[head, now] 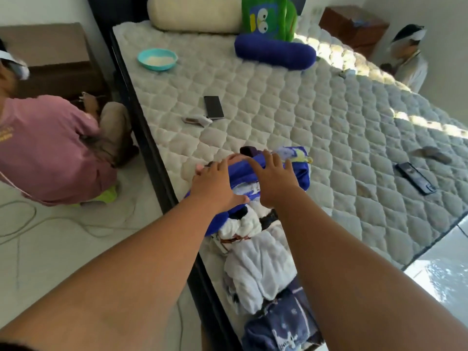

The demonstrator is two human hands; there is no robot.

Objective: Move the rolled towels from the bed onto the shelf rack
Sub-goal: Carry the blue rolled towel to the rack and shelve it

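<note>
blue towel: a bright blue rolled bundle with white and yellow print, lying across the near left edge of the bed, at the far end of a row of rolls
white towel: a rumpled white roll just nearer the camera, touching the blue one
dark towel: a navy roll with pale print, nearest the camera, by the mattress edge
left hand: palm down on the left end of the blue towel, fingers loosely spread and draped over its top, thumb stretched toward the other hand; not closed around the cloth
right hand: flat on the middle of the blue towel, fingers fanned apart and reaching over its far side; whether the tips curl under it cannot be told
thumbs: near each other on the near face of the roll, not touching
bed surface: pale quilted mattress with a teal bowl near the head, a dark phone midway, a remote to the right
pillows: a cream bolster and a green and blue plush cushion at the head
others: a person in a pink shirt crouched on the floor to the left; another person beyond the far right side of the bed
</note>
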